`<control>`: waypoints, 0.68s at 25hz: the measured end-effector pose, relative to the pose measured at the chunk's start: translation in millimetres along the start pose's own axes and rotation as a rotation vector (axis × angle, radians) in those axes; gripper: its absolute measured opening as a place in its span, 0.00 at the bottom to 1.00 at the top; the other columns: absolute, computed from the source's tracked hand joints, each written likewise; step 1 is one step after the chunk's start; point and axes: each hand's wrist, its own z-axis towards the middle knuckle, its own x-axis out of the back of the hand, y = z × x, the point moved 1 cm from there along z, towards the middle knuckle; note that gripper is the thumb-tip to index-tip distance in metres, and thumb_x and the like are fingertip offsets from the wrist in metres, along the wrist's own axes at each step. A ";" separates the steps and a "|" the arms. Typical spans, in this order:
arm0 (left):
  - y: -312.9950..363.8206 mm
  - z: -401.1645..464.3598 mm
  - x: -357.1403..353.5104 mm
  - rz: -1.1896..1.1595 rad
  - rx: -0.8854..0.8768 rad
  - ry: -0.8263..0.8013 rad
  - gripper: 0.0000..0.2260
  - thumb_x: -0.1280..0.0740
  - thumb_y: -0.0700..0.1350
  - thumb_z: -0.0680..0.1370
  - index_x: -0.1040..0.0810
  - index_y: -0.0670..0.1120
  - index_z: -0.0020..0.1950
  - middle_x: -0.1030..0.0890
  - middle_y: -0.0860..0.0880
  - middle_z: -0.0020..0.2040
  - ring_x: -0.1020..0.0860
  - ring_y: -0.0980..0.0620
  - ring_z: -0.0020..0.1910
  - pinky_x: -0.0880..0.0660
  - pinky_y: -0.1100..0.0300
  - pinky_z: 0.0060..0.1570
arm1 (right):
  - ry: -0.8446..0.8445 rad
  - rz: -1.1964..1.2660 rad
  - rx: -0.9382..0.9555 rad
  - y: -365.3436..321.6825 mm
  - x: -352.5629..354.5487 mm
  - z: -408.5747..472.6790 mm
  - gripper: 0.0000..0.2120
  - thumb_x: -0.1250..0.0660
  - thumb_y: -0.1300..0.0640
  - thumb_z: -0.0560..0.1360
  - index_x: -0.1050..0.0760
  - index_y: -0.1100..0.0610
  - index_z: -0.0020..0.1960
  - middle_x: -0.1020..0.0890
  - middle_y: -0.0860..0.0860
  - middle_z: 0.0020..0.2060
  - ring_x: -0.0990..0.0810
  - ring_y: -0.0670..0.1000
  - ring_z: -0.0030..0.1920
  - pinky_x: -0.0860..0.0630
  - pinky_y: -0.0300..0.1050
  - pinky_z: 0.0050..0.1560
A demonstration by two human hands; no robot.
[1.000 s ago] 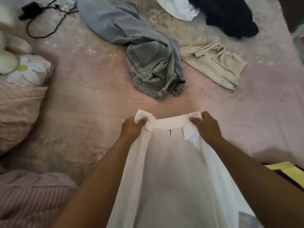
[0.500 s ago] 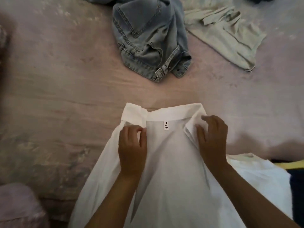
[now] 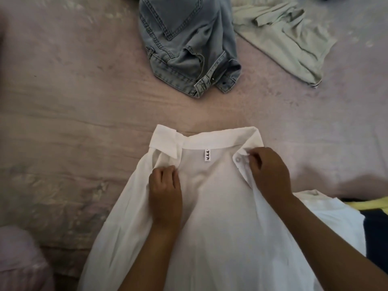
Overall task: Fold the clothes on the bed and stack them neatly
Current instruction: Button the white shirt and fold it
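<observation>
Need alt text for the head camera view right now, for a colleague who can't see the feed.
Both hands hold a white shirt spread collar-up on a pink bedsheet: the left hand grips the left front edge, the right hand pinches the placket by a button. Crumpled jeans and a pale green garment lie unfolded beyond.

White shirt is lying spread open, collar away, label showing, on the pink bed. Crumpled blue jeans and a pale green garment are lying beyond it, just beside each other.
</observation>
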 end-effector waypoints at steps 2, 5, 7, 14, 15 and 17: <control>0.6 -2.3 3.2 0.015 -0.039 0.011 0.05 0.25 0.29 0.71 0.18 0.35 0.44 0.20 0.38 0.39 0.23 0.39 0.37 0.25 0.48 0.39 | 0.026 0.092 -0.140 4.5 11.0 13.2 0.08 0.38 0.63 0.82 0.21 0.64 0.57 0.18 0.58 0.52 0.21 0.59 0.52 0.26 0.52 0.54; 0.4 -3.3 5.5 0.036 -0.103 0.036 0.07 0.24 0.29 0.69 0.19 0.36 0.43 0.20 0.39 0.38 0.23 0.39 0.37 0.25 0.48 0.39 | 0.130 0.112 -0.317 12.8 19.7 25.5 0.07 0.38 0.62 0.82 0.23 0.61 0.57 0.19 0.57 0.52 0.22 0.60 0.53 0.27 0.52 0.52; -0.4 1.7 5.9 0.035 -0.138 0.044 0.08 0.24 0.27 0.69 0.20 0.35 0.42 0.20 0.39 0.39 0.23 0.39 0.38 0.24 0.47 0.40 | 0.120 0.073 -0.335 17.9 19.6 26.0 0.08 0.38 0.63 0.82 0.24 0.61 0.59 0.20 0.58 0.54 0.22 0.60 0.55 0.28 0.54 0.53; 6.5 32.3 1.2 0.087 -0.004 -0.118 0.22 0.19 0.44 0.69 0.21 0.35 0.57 0.21 0.35 0.53 0.22 0.35 0.52 0.22 0.45 0.52 | 0.017 -0.187 0.333 13.8 18.1 6.1 0.22 0.23 0.67 0.70 0.19 0.60 0.63 0.24 0.68 0.62 0.24 0.67 0.56 0.24 0.63 0.54; 9.1 38.7 -0.3 0.112 0.005 -0.163 0.24 0.19 0.46 0.69 0.21 0.35 0.58 0.21 0.35 0.54 0.22 0.35 0.53 0.23 0.45 0.52 | 0.021 -0.222 0.390 11.3 20.3 9.5 0.21 0.20 0.65 0.66 0.17 0.58 0.59 0.23 0.68 0.61 0.24 0.68 0.57 0.24 0.64 0.54; 12.0 51.0 -3.2 0.097 0.062 -0.210 0.24 0.19 0.45 0.69 0.21 0.35 0.59 0.22 0.34 0.56 0.23 0.34 0.54 0.23 0.44 0.53 | -0.015 -0.238 0.436 0.9 25.6 18.0 0.15 0.18 0.62 0.62 0.15 0.57 0.48 0.21 0.66 0.60 0.24 0.68 0.58 0.25 0.63 0.56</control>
